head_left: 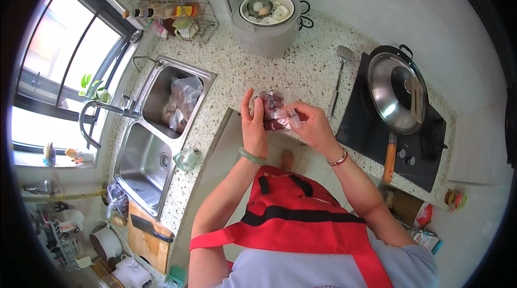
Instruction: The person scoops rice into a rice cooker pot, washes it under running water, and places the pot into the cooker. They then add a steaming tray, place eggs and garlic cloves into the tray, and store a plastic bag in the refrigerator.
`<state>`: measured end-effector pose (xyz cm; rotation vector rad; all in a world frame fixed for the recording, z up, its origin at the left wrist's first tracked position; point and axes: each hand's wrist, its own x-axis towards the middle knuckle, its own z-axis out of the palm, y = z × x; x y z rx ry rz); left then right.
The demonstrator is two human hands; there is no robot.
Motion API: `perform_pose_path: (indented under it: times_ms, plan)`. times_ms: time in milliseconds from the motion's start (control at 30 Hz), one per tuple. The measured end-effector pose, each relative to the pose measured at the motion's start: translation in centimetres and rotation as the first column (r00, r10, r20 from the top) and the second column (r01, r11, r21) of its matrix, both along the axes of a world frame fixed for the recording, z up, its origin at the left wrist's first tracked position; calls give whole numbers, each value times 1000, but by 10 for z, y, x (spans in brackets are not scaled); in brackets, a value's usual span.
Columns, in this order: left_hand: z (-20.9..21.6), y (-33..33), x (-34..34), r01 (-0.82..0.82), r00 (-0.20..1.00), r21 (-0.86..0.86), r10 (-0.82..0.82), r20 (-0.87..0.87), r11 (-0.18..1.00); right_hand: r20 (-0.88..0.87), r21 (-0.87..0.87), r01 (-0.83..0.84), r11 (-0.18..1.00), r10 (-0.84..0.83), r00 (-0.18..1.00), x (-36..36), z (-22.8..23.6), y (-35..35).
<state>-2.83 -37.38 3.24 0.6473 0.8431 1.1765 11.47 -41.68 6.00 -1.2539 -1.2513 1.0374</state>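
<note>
Over the counter's front edge, both hands hold a clear plastic bag of dark red pieces that look like dried dates. My left hand supports the bag from the left, thumb against it and fingers partly upright. At the bag's lower right, my right hand pinches the crinkled plastic between thumb and fingers. Whether the bag is sealed or torn, I cannot tell. Beyond my hands stands a rice cooker with its lid up. Inside it are a small metal bowl with eggs and some pale pieces.
To the right, a lidded pan sits on a black cooktop, its wooden handle toward me. A metal spatula lies beside it. On the left are a double sink holding plastic bags, a bottle rack, and a knife on a cutting board.
</note>
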Motion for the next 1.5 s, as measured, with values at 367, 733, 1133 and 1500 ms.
perform_pose_path:
  times_ms: [367,733,1133,1500]
  plan:
    - [-6,81,8,7,987,135,14,-157,991,-53,-302,-65,951,51,997,9,-5,72]
    - [-26,179,-17,173,977,-131,-153,146,976,-149,-259,248,934,-292,945,-5,-20,152]
    - [-38,210,-20,165,983,-65,-159,94,984,478,-29,220,975,-180,860,-7,-23,182]
    - [-15,213,-13,119,988,93,-108,-110,989,641,38,184,982,-165,750,-6,-21,200]
